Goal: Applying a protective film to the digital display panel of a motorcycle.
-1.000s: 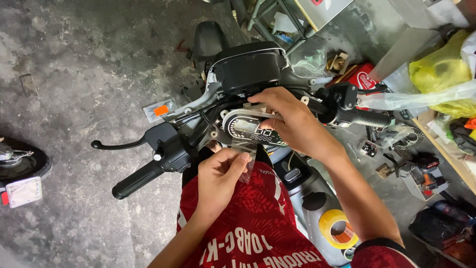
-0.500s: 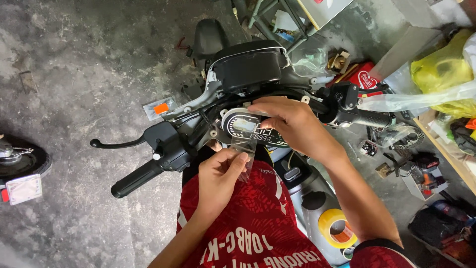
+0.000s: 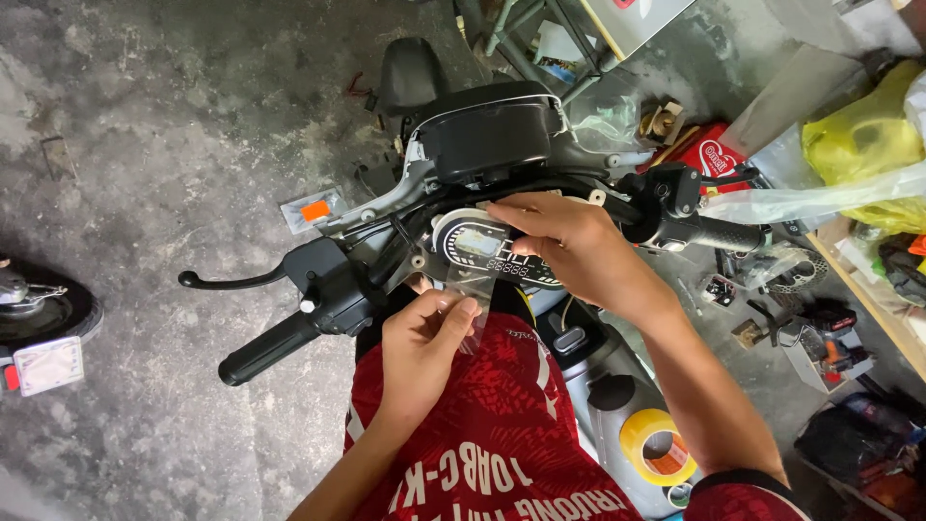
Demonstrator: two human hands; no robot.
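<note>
The left hand pinches a clear protective film by its lower edge, its upper part lying against the scooter's oval instrument display between the handlebars. The right hand presses fingertips on the display's top edge. The film looks partly on, not yet smoothed flat; the left handlebar grip stays untouched.

Two hands, one instrument display, two handlebar grips (black), one yellow tape roll.
</note>
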